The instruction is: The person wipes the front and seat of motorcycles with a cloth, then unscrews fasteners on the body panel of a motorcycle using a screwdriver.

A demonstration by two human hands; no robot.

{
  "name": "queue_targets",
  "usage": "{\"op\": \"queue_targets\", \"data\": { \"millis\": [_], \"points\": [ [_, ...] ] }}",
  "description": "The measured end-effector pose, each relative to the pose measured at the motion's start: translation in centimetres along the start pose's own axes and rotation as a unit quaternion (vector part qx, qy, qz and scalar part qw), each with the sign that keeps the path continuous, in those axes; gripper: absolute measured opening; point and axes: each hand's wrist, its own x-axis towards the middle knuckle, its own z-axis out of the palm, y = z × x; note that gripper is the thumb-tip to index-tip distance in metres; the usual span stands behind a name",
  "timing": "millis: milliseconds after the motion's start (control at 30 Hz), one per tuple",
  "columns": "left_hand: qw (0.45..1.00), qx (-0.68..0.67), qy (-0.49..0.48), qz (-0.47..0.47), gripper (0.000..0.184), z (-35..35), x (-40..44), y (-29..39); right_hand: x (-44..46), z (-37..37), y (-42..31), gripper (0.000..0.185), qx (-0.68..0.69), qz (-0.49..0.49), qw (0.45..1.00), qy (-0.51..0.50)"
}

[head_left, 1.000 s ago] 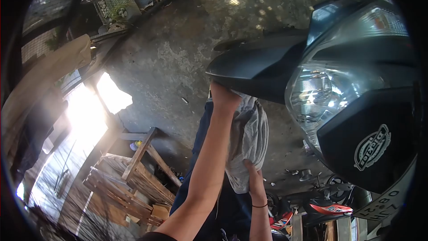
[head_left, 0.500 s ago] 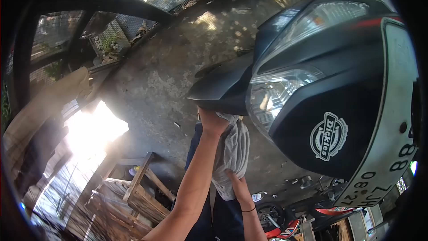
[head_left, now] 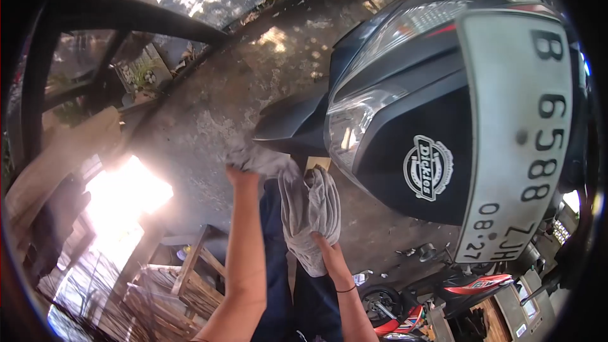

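Note:
A grey cloth (head_left: 310, 206) hangs bunched between my two hands, beside the front fender (head_left: 294, 123) of a dark motorcycle. My left hand (head_left: 242, 174) grips one end, stretched out to the left; its fingers are partly hidden by blurred fabric. Lower down, my right hand (head_left: 327, 250) holds the folded bulk of the cloth, thumb on top. To the right are the motorcycle's headlight (head_left: 354, 128), its black front panel with a round sticker (head_left: 429, 168), and a licence plate (head_left: 516, 133).
Wooden furniture (head_left: 190, 272) stands at the lower left. A red and black motorcycle (head_left: 468, 285) is at the lower right. Dark metal framing (head_left: 139, 16) crosses the upper left. Stained concrete floor (head_left: 209, 107) lies beyond the fender, and my legs (head_left: 272, 266) are below the cloth.
My left hand has moved left from beside the fender, pulling out one end of the cloth. My right hand keeps its hold. The view has shifted, showing more of the licence plate.

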Motion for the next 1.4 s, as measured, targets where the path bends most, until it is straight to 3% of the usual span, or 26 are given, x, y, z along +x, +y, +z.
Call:
{"op": "queue_targets", "data": {
  "millis": [67, 133, 233, 300, 333, 433, 567, 600, 667, 700, 733, 767, 800, 900, 1000, 1100, 1200, 1300, 1400],
  "points": [
    [0.988, 0.121, 0.019, 0.091, 0.042, -7.0, 3.9, 5.8, 0.0, 0.1, -0.2, 0.049, 0.011, -0.008, 1.000, -0.006],
    [0.971, 0.161, 0.098, 0.144, 0.040, -0.3, -3.6, 8.6, -0.6, 0.0, -0.4, 0.051, 0.022, -0.003, 1.000, -0.013],
    [0.964, 0.178, 0.061, 0.189, 0.043, 5.9, -9.6, 11.3, -1.4, 0.3, -0.7, 0.054, 0.075, 0.003, 0.997, -0.036],
    [0.937, 0.276, 0.033, 0.212, 0.045, 8.7, -11.6, 12.2, -2.1, 1.2, -1.5, 0.052, 0.095, 0.015, 0.994, -0.057],
    [0.920, 0.323, 0.016, 0.223, 0.045, 9.8, -12.3, 12.0, -2.7, 1.5, -2.1, 0.052, 0.096, 0.020, 0.993, -0.066],
    [0.793, 0.477, -0.029, 0.379, 0.043, 10.8, -12.0, 10.2, -5.4, 2.4, -3.8, 0.051, 0.085, 0.004, 0.993, -0.083],
    [0.735, 0.627, -0.127, 0.227, 0.023, 18.9, -18.8, 1.4, -8.6, 3.3, -5.0, 0.052, 0.099, -0.052, 0.988, -0.103],
    [0.677, 0.635, -0.232, 0.292, 0.019, 17.7, -16.9, -1.5, -9.6, 3.5, -5.2, 0.052, 0.105, -0.064, 0.987, -0.102],
    [0.473, 0.663, -0.390, 0.430, 0.016, 19.6, -18.8, -6.4, -10.6, 3.1, -5.0, 0.054, 0.121, -0.090, 0.984, -0.092],
    [0.378, 0.667, -0.413, 0.492, 0.020, 20.2, -18.7, -9.0, -11.5, 3.0, -5.2, 0.054, 0.126, -0.107, 0.983, -0.082],
    [0.426, 0.680, -0.365, 0.472, 0.023, 21.7, -22.2, -10.5, -11.9, 2.5, -5.3, 0.054, 0.130, -0.126, 0.981, -0.074],
    [0.390, 0.707, -0.354, 0.471, 0.024, 21.8, -23.5, -10.7, -11.9, 1.8, -4.6, 0.053, 0.119, -0.086, 0.988, -0.055],
    [0.355, 0.734, -0.342, 0.468, 0.025, 21.1, -24.5, -10.7, -12.5, 1.4, -4.7, 0.053, 0.113, -0.108, 0.987, -0.044],
    [0.272, 0.767, -0.430, 0.391, 0.026, 18.7, -27.1, -9.7, -14.5, 0.5, -5.2, 0.051, 0.099, -0.172, 0.980, -0.014],
    [0.273, 0.725, -0.488, 0.402, 0.028, 17.9, -28.0, -7.1, -17.0, -0.4, -5.8, 0.048, 0.104, -0.157, 0.982, -0.011],
    [0.454, 0.768, -0.390, 0.230, 0.027, 16.9, -25.5, -5.2, -19.7, -0.5, -7.1, 0.048, 0.079, -0.203, 0.975, 0.045],
    [0.700, 0.621, -0.318, 0.152, 0.028, 20.2, -27.6, -2.7, -21.7, -1.0, -7.1, 0.050, 0.031, -0.237, 0.968, 0.078],
    [0.692, 0.585, -0.347, 0.240, 0.028, 25.2, -32.4, -1.9, -23.0, -1.5, -7.7, 0.051, 0.019, -0.253, 0.964, 0.076],
    [0.535, 0.606, -0.441, 0.390, 0.028, 30.4, -36.0, -3.6, -24.5, -1.0, -8.0, 0.050, 0.024, -0.260, 0.962, 0.080]
  ]
}}
